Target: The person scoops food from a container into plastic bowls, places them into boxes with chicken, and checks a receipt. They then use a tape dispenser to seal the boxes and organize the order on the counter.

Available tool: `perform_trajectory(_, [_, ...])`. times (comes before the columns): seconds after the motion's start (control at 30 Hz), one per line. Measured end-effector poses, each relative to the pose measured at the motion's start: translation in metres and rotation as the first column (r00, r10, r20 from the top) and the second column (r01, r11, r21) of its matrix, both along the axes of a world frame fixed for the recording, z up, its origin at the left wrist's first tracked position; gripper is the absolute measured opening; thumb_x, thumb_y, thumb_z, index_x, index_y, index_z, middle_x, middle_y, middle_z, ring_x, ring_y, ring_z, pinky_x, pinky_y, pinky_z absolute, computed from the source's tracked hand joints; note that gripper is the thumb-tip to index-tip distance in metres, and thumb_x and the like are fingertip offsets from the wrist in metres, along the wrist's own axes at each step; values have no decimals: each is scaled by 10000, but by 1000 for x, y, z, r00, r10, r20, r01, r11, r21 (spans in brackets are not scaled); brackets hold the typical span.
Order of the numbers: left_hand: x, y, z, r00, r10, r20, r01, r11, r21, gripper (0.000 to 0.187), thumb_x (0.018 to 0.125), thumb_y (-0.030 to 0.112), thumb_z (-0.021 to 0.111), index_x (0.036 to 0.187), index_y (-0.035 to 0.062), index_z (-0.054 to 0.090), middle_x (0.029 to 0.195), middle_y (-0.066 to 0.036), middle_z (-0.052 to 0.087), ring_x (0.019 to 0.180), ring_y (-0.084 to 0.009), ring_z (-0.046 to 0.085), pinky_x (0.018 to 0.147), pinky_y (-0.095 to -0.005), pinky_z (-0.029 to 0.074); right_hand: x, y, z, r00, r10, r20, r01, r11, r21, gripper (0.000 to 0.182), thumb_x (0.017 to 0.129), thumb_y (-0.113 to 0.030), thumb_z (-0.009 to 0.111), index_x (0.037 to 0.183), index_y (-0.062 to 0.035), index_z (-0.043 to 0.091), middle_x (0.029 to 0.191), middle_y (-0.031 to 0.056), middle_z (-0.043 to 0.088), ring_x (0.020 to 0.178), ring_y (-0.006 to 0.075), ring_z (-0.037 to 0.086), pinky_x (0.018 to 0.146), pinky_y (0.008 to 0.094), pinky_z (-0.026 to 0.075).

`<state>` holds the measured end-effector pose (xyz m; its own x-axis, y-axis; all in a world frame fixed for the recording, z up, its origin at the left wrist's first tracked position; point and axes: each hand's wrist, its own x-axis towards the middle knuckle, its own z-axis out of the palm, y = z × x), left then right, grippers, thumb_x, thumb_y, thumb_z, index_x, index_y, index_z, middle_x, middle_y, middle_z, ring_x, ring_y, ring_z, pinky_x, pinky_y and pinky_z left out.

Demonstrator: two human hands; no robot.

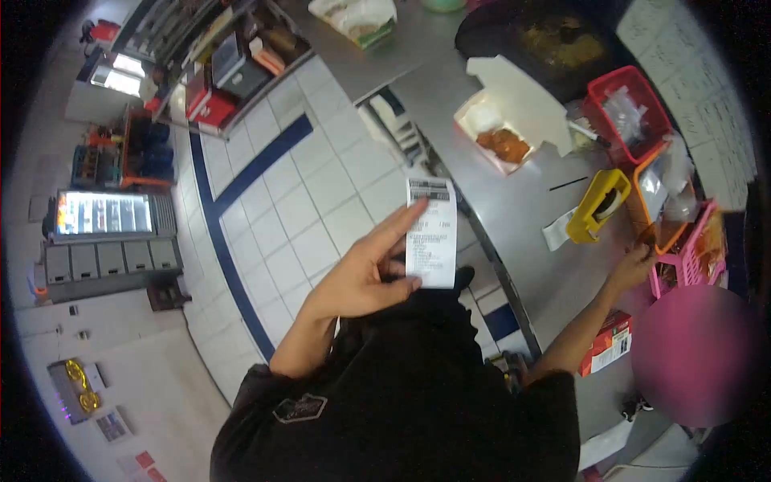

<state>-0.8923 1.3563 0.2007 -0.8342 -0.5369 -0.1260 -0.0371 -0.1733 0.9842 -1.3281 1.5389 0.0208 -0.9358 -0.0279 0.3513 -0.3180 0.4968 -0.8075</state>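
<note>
My left hand [365,269] pinches a printed paper receipt [431,241] between thumb and fingers, holding it up in front of my body. On the right, my right hand [634,263] reaches to the near edge of an orange basket [642,193], beside a pink basket [685,269]. Its fingertips are dark and partly hidden there, so I cannot make out a grip. A yellow tape dispenser [590,210] stands close to this hand on the steel counter [554,285]. Clear plastic items lie in the orange basket.
An open white food box [506,120] with reddish-brown food sits on the counter. Behind it are a dark round pan [530,40] and a red basket [630,112]. A red box [608,341] is near my right forearm. White floor tiles [281,185] lie left.
</note>
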Motion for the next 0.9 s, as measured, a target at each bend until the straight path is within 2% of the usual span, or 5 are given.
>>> perform_trajectory(0.1, [-2, -26, -9, 995, 40, 95, -46, 997, 65, 873, 725, -229, 476, 1486, 80, 177, 1527, -130, 159, 1335, -255, 348, 935, -280, 453, 70, -54, 48, 941, 306, 146, -204, 855, -477, 268, 933, -182, 553, 1124, 6, 556, 968, 81, 630, 752, 157, 630, 600, 267, 552])
perform_trajectory(0.23, [-8, -77, -44, 996, 27, 81, -39, 987, 155, 888, 697, -251, 509, 1476, 71, 228, 1426, -111, 385, 1231, -207, 465, 857, -275, 477, 128, -156, 48, 749, 659, 73, -661, 750, 11, 276, 875, -193, 662, 1081, -25, 589, 954, 107, 655, 732, 171, 650, 629, 280, 530])
perform_trajectory(0.33, [-2, -131, -59, 996, -62, 70, 49, 984, 169, 874, 706, -249, 511, 1473, 59, 229, 1425, -115, 383, 1216, -200, 479, 844, -261, 477, 141, -236, 66, 791, 606, 87, -549, 639, 539, 295, 785, -196, 686, 1053, -102, 608, 847, 141, 676, 752, 266, 678, 642, 358, 530])
perform_trajectory(0.53, [-12, -219, -42, 954, -288, 86, 288, 958, 14, 843, 748, -192, 531, 1478, 78, 209, 1486, -146, 269, 1236, -238, 473, 839, -270, 499, 111, -313, -21, 860, 474, 189, -425, 460, 779, 258, 789, -281, 635, 1019, -165, 617, 787, 104, 668, 765, 302, 666, 640, 419, 516])
perform_trajectory(0.9, [-38, -278, -58, 963, -166, 212, 155, 986, 67, 837, 737, -213, 533, 1467, 67, 235, 1403, -163, 382, 1161, -254, 527, 861, -314, 499, -43, -242, 82, 991, 119, 68, -137, 901, 411, 176, 821, -233, 639, 918, -96, 691, 888, 171, 674, 821, 359, 644, 724, 453, 501])
